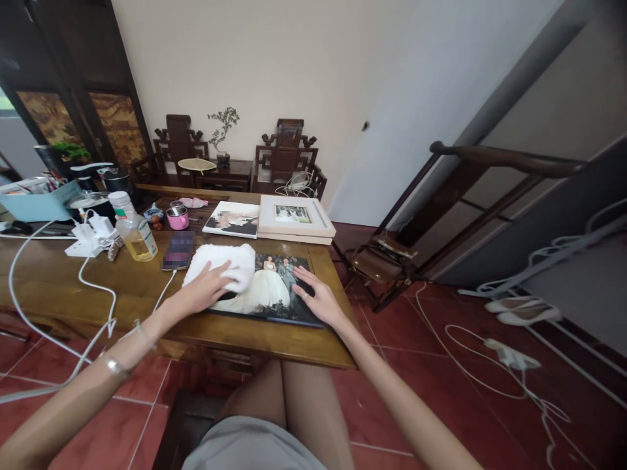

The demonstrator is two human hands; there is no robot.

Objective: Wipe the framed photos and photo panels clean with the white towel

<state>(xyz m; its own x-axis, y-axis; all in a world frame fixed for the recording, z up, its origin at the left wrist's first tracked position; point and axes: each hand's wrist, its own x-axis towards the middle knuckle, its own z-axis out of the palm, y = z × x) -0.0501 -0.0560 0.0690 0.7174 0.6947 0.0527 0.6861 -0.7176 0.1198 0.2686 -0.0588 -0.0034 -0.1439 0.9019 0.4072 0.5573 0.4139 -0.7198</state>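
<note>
A wedding photo album [274, 297] lies flat near the front edge of the wooden table, its glossy cover showing a couple in wedding clothes. Over its left part is a folded white cloth [220, 260]. My left hand [208, 285] rests flat on that cloth, fingers stretched out. On the right side of the cover lies my right hand [316, 295], fingers spread, with nothing held in it. Just left of the cloth sits a phone [178, 250] with a white cable plugged in.
Behind the album are a photo book [232, 219] and a boxed frame [296, 217]. To the left stand a bottle [134, 228], a pink cup [177, 217], a power strip [91, 238] and loose cables. A wooden chair [406, 241] holding a brown bag is at the right.
</note>
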